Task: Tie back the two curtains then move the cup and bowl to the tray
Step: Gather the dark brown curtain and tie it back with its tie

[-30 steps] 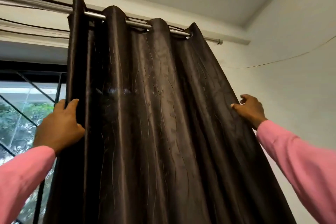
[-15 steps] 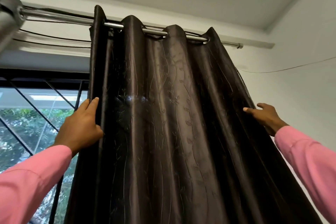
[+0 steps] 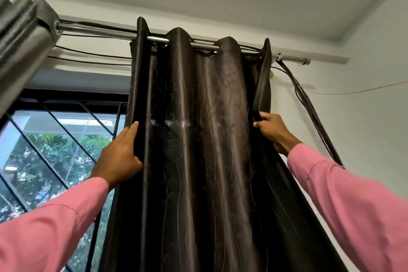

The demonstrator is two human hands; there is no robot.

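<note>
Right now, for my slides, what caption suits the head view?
Left hand and right hand hold the dark curtain by its edges below the rod, beside the window.

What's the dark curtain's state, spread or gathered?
Gathered: the dark curtain hangs in tight folds on the rod, window showing beside it. Left hand and right hand grip its edges.

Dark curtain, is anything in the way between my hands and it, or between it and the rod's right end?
Nothing blocks the hands: the left hand and right hand both hold the dark curtain. Past its right edge, a small clip sits on the rod, and black cables hang down the wall.
</note>
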